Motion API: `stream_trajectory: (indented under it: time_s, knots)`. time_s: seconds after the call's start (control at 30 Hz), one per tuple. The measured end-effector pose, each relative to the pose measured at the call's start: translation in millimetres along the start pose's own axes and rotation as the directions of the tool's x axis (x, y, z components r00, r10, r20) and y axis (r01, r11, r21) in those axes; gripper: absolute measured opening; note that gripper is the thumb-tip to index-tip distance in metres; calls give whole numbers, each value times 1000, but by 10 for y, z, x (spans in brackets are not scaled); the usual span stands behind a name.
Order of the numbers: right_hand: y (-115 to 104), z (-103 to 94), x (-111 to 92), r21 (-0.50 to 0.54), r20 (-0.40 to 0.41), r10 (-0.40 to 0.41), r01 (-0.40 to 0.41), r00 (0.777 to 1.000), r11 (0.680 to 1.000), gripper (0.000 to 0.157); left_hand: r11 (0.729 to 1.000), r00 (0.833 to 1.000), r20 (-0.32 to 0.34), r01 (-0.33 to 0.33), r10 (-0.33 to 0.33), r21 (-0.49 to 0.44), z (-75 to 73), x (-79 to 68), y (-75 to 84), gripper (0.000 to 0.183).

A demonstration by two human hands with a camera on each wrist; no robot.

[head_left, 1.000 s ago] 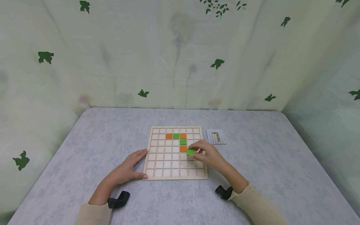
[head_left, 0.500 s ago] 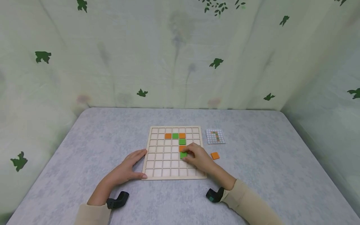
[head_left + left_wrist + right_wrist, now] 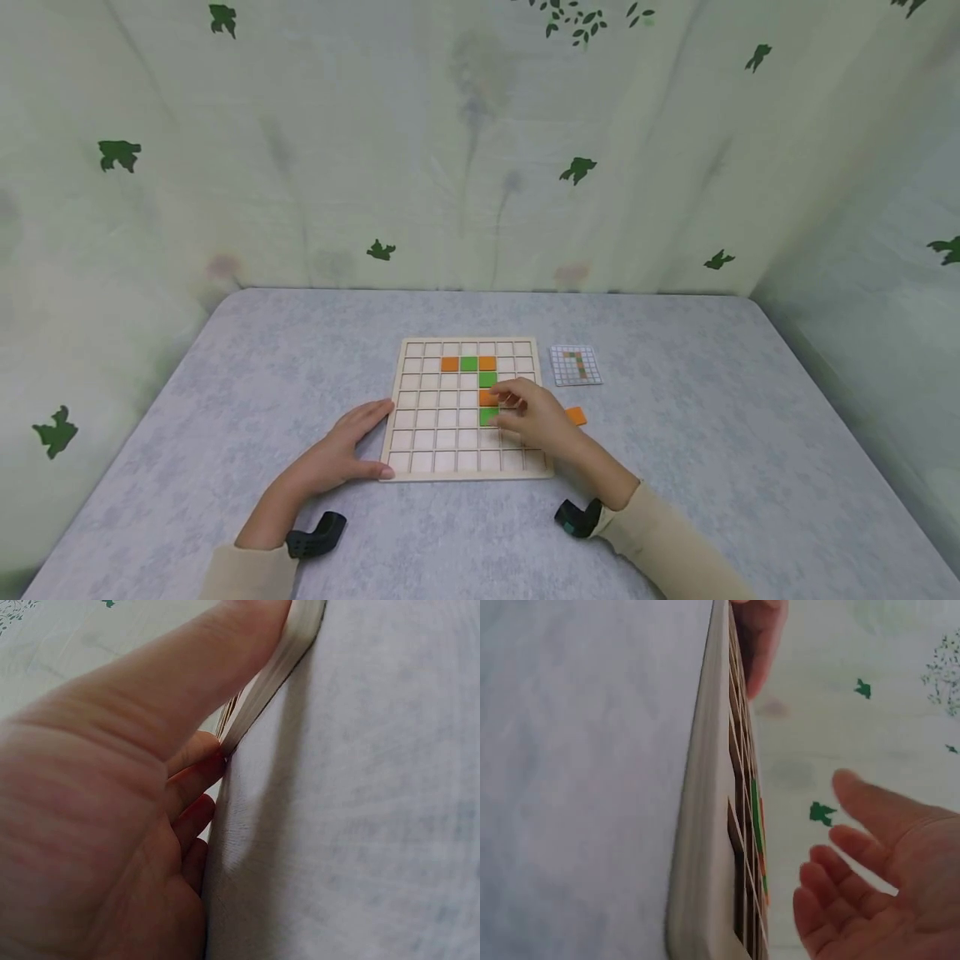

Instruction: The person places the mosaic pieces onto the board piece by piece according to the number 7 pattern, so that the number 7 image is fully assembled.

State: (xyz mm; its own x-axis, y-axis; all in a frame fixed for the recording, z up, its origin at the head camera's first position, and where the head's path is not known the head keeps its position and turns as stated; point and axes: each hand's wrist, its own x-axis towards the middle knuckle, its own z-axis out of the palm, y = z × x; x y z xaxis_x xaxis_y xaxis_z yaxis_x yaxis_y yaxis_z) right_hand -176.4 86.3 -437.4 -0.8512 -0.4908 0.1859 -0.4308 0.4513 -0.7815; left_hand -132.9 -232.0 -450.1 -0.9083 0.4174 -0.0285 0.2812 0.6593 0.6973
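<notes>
A wooden grid board (image 3: pixel 465 477) lies on the table. My left hand (image 3: pixel 339 447) rests against its left side, thumb at the near corner and fingers extended along the edge. My right hand (image 3: pixel 542 422) hovers over the board's right half, its fingers parted and holding nothing, as the right wrist view also shows. Just left of the right thumb, a green tile (image 3: pixel 486 417) sits in a cell. Above it in the same column are an orange tile (image 3: pixel 486 398), a green one and another orange one, the top row continuing left with green and orange.
A loose orange tile (image 3: pixel 577 416) lies on the table right of the board, partly covered by my right hand. Behind it is a small printed card (image 3: pixel 576 366) with a coloured grid pattern. A leaf-patterned curtain (image 3: pixel 480 167) hangs beyond the table's far edge.
My right hand carried the green tile left into the cell below the orange one and let go, then drew slightly back. The loose orange tile has come into sight. The left hand stayed put.
</notes>
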Motion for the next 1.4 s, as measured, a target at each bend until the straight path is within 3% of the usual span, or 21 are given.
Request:
stream_trajectory:
  time_s: [0.27,0.63,0.93,1.27,1.4]
  knots:
    - [-57,-344,-204,-14,-36,-47,46,998,999,44,1000,1000,-6,-3,4,16,6,-3,-13,97]
    - [281,-679,-534,-76,-56,17,-22,998,997,50,1000,1000,-17,-11,11,16,12,0,-32,97]
    - [551,-715,-597,-117,10,122,-120,992,986,38,1000,1000,-8,4,-4,9,13,12,-44,99]
    - [520,-684,-558,-203,32,187,-177,982,963,24,1000,1000,-8,14,-14,13,-2,2,-13,98]
    - [427,-685,-516,-169,25,148,-142,989,975,24,1000,1000,-5,18,-18,9,-1,-4,-10,98]
